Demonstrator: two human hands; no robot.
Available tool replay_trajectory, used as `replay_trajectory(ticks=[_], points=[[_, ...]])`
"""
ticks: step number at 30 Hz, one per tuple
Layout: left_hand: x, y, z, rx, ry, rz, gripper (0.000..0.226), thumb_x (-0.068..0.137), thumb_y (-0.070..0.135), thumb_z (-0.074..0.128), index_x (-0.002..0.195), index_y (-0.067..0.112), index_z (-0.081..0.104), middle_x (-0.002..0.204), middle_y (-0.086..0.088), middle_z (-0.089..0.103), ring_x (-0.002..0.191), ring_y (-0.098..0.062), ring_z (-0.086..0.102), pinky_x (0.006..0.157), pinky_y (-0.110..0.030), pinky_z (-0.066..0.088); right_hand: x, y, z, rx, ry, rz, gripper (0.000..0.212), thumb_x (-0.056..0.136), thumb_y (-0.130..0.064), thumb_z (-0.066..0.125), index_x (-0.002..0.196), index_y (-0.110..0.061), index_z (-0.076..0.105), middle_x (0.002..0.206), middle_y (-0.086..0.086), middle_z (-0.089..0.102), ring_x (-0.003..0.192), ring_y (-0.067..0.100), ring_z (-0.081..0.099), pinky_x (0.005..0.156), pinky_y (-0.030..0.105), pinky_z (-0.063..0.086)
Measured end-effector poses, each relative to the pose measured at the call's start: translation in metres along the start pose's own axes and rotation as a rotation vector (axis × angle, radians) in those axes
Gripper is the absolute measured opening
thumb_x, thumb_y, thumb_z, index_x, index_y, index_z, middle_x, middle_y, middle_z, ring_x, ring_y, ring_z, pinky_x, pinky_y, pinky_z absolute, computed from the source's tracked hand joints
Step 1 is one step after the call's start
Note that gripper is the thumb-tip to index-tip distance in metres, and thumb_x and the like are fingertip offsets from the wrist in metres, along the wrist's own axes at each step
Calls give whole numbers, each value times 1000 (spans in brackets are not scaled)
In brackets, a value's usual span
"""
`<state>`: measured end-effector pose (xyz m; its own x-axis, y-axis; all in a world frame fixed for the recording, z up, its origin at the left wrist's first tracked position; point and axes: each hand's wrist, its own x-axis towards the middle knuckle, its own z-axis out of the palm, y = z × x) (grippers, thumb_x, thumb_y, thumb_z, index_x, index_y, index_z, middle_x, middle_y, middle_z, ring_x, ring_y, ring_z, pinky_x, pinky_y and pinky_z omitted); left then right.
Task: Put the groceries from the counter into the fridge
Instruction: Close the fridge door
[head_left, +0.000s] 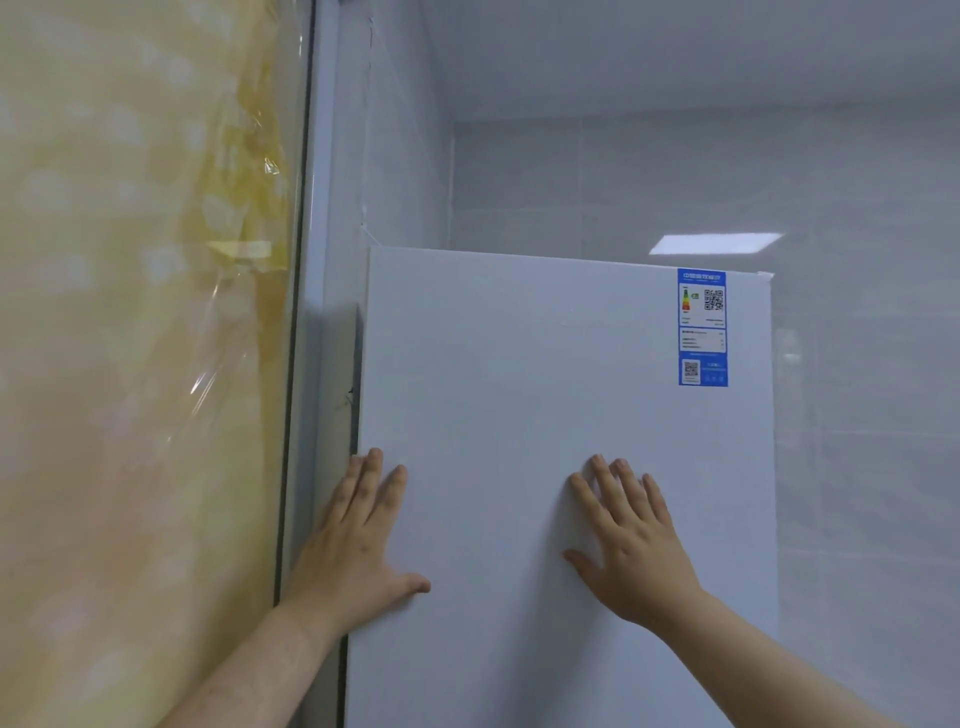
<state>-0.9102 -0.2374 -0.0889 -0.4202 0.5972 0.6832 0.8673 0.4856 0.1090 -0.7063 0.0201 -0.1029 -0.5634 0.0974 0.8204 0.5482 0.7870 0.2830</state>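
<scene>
2 flat palms, left hand (358, 535), right hand (631, 540), on fridge door (519, 364)

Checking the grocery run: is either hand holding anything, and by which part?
Nothing is held. The left hand and the right hand both press flat, fingers straight, against the plain white fridge door.

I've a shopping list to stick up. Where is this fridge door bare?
The fridge door is bare across its upper middle, left of the blue label and above both hands. Lower down it is crowded: the left hand lies flat at the door's left edge, the right hand near its middle.
</scene>
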Motion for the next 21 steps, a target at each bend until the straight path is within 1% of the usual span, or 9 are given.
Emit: replay_trajectory(ticks=[2, 4, 5, 7, 11, 14, 16, 18, 21], points=[[6, -4, 10, 99, 25, 20, 137, 57, 83, 59, 150, 25, -24, 158, 0, -32, 145, -16, -27, 117, -31, -11, 0, 2, 1, -15, -23, 3, 81, 82, -58, 45, 150, -18, 31, 158, 12, 29, 145, 35, 22, 115, 52, 15], [13, -6, 17, 156, 10, 2, 140, 49, 87, 52, 156, 16, -4, 164, -11, -2, 150, -24, -5, 116, -38, 0, 0, 5, 3, -35, -44, 12, 81, 82, -59, 45, 150, -18, 31, 159, 12, 29, 145, 35, 21, 115, 52, 16], [16, -6, 20, 170, 6, 5, 141, 47, 87, 51, 156, 14, 1, 163, -13, 7, 150, -25, 0, 116, -39, 4, 0, 6, 4, -45, -53, 17, 81, 82, -59, 45, 150, -18, 31, 159, 12, 29, 145, 35, 21, 115, 52, 16], [23, -7, 23, 175, 6, 31, 141, 46, 86, 54, 156, 14, 2, 162, -14, 13, 150, -26, 2, 116, -41, 5, 0, 9, 7, -62, -69, 24, 81, 81, -59, 44, 151, -18, 33, 159, 12, 29, 145, 35, 22, 115, 52, 15], [32, -10, 34, 159, -21, 28, 141, 50, 82, 62, 156, 15, -2, 162, -13, 11, 150, -23, -4, 117, -40, -1, 0, 12, 12, -80, -111, 31, 83, 81, -60, 44, 151, -18, 29, 159, 11, 28, 145, 35, 22, 114, 53, 17], [40, -12, 45, 150, 14, 9, 135, 61, 76, 65, 152, 21, -20, 162, -7, -14, 145, -16, -26, 115, -35, -18, 3, 14, 17, -86, -130, 26, 87, 79, -60, 52, 151, -19, 29, 159, 11, 28, 145, 35, 25, 113, 54, 17], [45, -11, 50, 123, 43, 37, 128, 70, 71, 64, 147, 23, -27, 156, -1, -31, 138, -13, -40, 112, -33, -26, 5, 14, 19, -90, -141, 23, 89, 77, -59, 59, 151, -18, 30, 159, 11, 29, 145, 35, 26, 113, 54, 17], [50, -12, 54, 90, 48, 45, 123, 75, 66, 64, 145, 24, -28, 153, 1, -36, 137, -14, -42, 114, -34, -25, 6, 15, 20, -94, -152, 23, 85, 79, -60, 52, 151, -18, 30, 159, 11, 28, 145, 34, 24, 113, 54, 17], [56, -12, 58, 88, 20, 26, 121, 77, 63, 64, 144, 23, -29, 151, 2, -38, 140, -16, -35, 118, -39, -17, 8, 17, 25, -104, -167, 23, 82, 81, -60, 43, 151, -18, 31, 160, 10, 27, 146, 33, 22, 113, 54, 17]])
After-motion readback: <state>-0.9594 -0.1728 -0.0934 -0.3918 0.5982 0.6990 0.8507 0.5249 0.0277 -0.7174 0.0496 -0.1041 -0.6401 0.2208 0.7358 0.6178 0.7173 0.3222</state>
